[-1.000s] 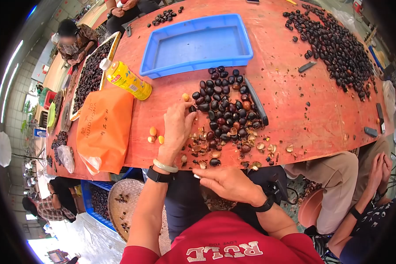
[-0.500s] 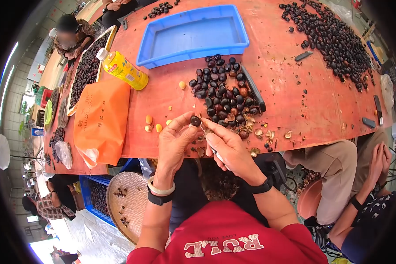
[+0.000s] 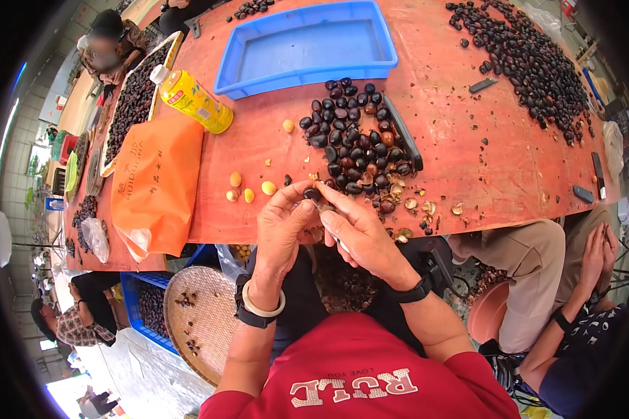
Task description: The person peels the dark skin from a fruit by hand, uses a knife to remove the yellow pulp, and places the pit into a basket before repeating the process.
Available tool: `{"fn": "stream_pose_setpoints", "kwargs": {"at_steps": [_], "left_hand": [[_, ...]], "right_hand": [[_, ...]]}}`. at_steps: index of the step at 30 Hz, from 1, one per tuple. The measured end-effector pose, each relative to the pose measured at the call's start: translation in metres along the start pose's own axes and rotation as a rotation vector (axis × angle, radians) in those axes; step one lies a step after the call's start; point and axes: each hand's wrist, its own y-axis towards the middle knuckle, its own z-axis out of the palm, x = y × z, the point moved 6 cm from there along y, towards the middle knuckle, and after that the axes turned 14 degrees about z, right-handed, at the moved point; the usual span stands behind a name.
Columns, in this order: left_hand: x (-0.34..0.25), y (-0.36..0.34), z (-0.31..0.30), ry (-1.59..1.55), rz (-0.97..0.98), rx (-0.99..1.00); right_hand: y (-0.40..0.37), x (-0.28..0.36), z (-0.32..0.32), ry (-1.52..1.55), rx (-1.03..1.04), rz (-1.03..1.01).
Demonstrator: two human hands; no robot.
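My left hand point(image 3: 283, 223) pinches a dark glossy nut point(image 3: 312, 193) between thumb and fingertips. My right hand point(image 3: 360, 230) is closed on a small knife point(image 3: 340, 242), mostly hidden by the fingers, with its tip end against the nut. Just beyond my hands lies a pile of dark brown nuts point(image 3: 353, 140), beside a long dark bar point(image 3: 403, 133). Cracked shell pieces point(image 3: 412, 204) are scattered at the pile's near right side. To the left of the pile rest several yellow peeled kernels point(image 3: 269, 187).
A blue tray point(image 3: 307, 80) stands at the back of the red table point(image 3: 454, 160). Left are a yellow bottle point(image 3: 196, 101) and an orange bag point(image 3: 157, 188). A larger nut heap point(image 3: 531, 70) lies right. Below sits a woven basket point(image 3: 203, 314); a seated person's hands point(image 3: 597, 258) are at right.
The nut has turned slightly between my fingers, and my right fingertips have come closer to it. Another yellow kernel shows fully beside my left hand. The view has shifted a little.
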Motion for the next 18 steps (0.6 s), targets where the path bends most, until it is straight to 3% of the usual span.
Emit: {"fn": "stream_pose_setpoints", "kwargs": {"at_steps": [18], "left_hand": [[-0.005, -0.004, 0.012, 0.029, 0.092, -0.013]], "right_hand": [[0.006, -0.004, -0.003, 0.037, -0.036, -0.029]]}}
